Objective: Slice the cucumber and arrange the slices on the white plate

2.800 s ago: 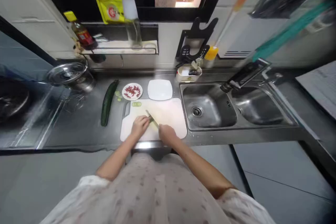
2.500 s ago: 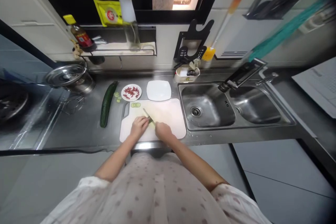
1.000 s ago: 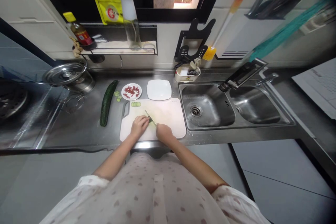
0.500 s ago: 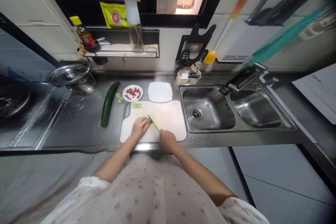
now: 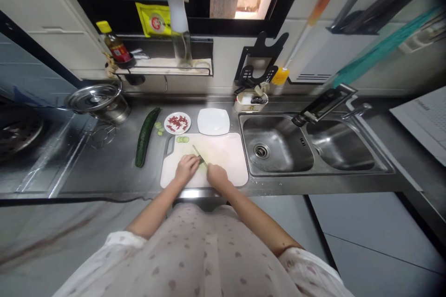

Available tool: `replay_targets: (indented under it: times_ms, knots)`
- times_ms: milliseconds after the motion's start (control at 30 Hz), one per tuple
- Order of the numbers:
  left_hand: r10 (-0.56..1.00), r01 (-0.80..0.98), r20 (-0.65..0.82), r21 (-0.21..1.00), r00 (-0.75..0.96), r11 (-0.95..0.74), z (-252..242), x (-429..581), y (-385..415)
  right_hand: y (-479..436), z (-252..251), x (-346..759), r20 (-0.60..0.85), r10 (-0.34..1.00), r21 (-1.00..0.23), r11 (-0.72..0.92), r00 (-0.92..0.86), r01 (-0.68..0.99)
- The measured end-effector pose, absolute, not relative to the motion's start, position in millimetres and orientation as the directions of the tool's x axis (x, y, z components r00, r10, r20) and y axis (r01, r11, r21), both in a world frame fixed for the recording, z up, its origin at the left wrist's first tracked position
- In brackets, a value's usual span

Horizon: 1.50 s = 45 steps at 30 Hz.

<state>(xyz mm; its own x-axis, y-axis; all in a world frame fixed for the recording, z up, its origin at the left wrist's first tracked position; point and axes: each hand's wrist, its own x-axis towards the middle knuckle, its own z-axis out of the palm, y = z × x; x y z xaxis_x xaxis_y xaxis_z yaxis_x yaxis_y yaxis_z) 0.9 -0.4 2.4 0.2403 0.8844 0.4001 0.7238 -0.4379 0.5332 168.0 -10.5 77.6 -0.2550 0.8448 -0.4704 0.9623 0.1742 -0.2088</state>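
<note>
Your right hand (image 5: 216,176) grips the knife (image 5: 200,156); your left hand (image 5: 186,168) pins the cucumber piece (image 5: 202,163) on the cutting board (image 5: 226,153). Fingertips sit close to the blade, so a slip could nick them.

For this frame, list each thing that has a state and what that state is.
Left hand: pressed on a green piece on the cutting board.
Right hand: closed on the knife.
Cucumber: whole, lying on the counter.
Round plate: holds red pieces.
Square plate: bare.
Pot: lid on.
</note>
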Motion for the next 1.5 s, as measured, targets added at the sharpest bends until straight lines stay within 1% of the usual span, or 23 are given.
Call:
replay_targets:
  times_ms: [233,433,733,1233,1500]
  knots:
    - [0.883,0.719,0.406,0.538,0.237,-0.44,4,1,-1,-3,81,163,-0.465,0.845,-0.246,0.163,-0.264,0.955]
    - [0.88,0.721,0.411,0.532,0.237,-0.443,1,1,0,-14,87,172,-0.507,0.831,-0.216,0.137,-0.231,0.967]
    - [0.88,0.718,0.417,0.54,0.226,-0.44,1,2,-1,-40,82,191,-0.52,0.826,-0.186,0.138,-0.217,0.973]
    - [0.881,0.718,0.409,0.537,0.237,-0.443,7,3,-3,-13,79,167,-0.475,0.846,-0.195,0.166,-0.242,0.967]
    - [0.883,0.718,0.412,0.541,0.227,-0.437,3,3,-2,-29,81,183,-0.526,0.821,-0.189,0.14,-0.221,0.972]
